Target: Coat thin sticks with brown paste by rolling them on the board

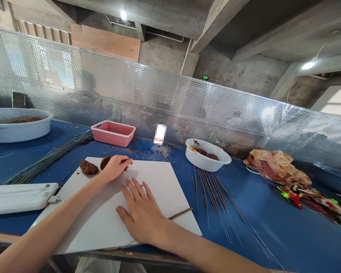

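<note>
My left hand (116, 167) is over the upper part of a white board (159, 178), fingers curled together in a pinch. A small dark bit shows at its fingertips, too hidden to name. Just left of it lies a lump of brown dough-like paste (88, 167), and a second brown lump (104, 162) is partly behind the hand. My right hand (143, 212) lies palm down on the board, fingers spread. From beneath its wrist side a thin brown-coated stick (182, 213) sticks out to the right; the rest of it is hidden.
Several brown-coated thin sticks (213, 189) fan out right of the board. Behind them stands a white basin (207, 162) with brown lumps. A pink tray (113, 133), thin dark wires (53, 155), a white power bank (22, 198) and a larger basin (19, 131) are leftward. Perforated metal screen (170, 94) behind.
</note>
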{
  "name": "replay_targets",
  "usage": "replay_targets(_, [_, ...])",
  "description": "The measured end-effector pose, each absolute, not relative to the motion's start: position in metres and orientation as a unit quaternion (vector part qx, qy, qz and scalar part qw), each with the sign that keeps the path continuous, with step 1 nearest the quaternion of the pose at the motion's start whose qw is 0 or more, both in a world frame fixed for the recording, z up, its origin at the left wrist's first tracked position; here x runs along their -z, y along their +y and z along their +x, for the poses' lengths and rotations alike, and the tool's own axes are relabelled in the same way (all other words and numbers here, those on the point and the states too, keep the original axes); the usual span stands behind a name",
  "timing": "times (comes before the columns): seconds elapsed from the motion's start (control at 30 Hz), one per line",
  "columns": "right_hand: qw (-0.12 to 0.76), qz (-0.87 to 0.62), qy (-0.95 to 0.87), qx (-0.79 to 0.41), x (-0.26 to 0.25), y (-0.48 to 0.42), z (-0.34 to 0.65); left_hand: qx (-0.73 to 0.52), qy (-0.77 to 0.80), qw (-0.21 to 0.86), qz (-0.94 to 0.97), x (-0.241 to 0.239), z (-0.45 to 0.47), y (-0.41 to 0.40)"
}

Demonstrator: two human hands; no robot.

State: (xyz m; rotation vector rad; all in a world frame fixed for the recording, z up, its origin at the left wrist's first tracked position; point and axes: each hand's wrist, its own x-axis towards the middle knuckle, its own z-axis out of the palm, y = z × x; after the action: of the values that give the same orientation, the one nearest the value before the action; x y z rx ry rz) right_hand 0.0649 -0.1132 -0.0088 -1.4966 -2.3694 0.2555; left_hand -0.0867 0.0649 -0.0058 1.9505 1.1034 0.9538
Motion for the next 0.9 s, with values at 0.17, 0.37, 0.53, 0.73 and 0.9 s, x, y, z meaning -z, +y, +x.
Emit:
replay_targets(0.17, [0.172,-0.560,-0.805,-0.092,0.010,-0.080,0.062,-0.362,0.417,0.343,0.760,0.006,-0.087,0.066])
replay_targets(0.37, [0.161,-0.525,-0.824,-0.137,0.007,-0.108,0.069,-0.364,0.421,0.354,0.752,0.005,-0.086,0.063])
replay_targets(0.53, [0.158,-0.510,-0.833,-0.144,0.004,-0.141,0.075,-0.366,0.420,0.360,0.748,0.005,-0.086,0.062])
replay_targets(0.73, [0.158,-0.513,-0.834,-0.129,0.009,-0.112,0.073,-0.364,0.421,0.345,0.756,0.005,-0.085,0.062])
replay_targets(0.9, [0.169,-0.520,-0.830,-0.110,0.003,-0.072,0.075,-0.353,0.417,0.349,0.761,0.003,-0.085,0.061])
